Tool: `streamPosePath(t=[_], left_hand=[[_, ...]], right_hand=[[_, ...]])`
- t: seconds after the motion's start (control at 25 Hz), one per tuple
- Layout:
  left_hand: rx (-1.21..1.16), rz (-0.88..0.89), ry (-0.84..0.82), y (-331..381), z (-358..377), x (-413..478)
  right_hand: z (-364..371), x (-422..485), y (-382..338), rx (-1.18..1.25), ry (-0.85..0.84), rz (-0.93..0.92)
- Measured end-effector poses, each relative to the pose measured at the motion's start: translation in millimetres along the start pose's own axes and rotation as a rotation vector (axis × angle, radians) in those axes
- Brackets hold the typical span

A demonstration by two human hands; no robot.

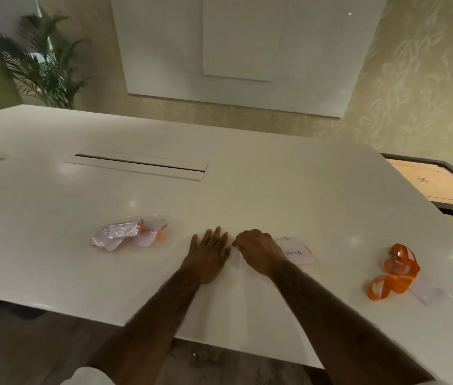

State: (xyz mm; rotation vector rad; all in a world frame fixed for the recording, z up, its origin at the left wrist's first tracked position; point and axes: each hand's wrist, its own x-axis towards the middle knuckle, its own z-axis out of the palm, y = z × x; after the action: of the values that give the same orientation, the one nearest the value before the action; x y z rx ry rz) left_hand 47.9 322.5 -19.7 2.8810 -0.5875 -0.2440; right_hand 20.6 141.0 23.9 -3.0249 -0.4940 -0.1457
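My left hand lies flat, fingers straight, pressing on a clear plastic sleeve on the white table. My right hand is beside it with fingers curled, pinching the sleeve's upper edge. A white name card with handwriting lies just right of my right hand, partly hidden by it. To the far right sits an orange lanyard with a metal clip and a clear badge holder. Left of my hands is a small pile of packed lanyards in clear bags.
A long cable hatch is set into the table's middle. The table's near edge runs diagonally below my forearms. A carrom board stands at the right, and a potted palm at the back left by the wall.
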Motion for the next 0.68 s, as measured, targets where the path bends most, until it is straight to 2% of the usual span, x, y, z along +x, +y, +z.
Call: streamPosePath(t=[0.12,0.2,0.28,0.36,0.4,0.52,0.68], left_hand=[[-0.299,-0.031,0.160,-1,-15,-2],[-0.470,-0.024,0.423,1,-29,-6],[-0.480,0.006,0.753,3,-41,-9],[-0.519,0.035,0.906,10,-51,-10],[-0.561,0.045,0.884,17,-57,-9],[-0.644,0.054,0.632,45,-71,1],[-0.665,0.093,0.611,70,-84,18]], right_hand=[[-8,3,-2,0.150,0.078,0.075],[-16,5,-2,0.250,0.137,0.141],[-27,10,-1,0.393,0.203,0.209],[-41,17,1,0.553,0.260,0.285],[-48,20,1,0.611,0.276,0.311],[-63,23,0,0.719,0.282,0.314],[-82,16,10,0.811,0.291,0.373]])
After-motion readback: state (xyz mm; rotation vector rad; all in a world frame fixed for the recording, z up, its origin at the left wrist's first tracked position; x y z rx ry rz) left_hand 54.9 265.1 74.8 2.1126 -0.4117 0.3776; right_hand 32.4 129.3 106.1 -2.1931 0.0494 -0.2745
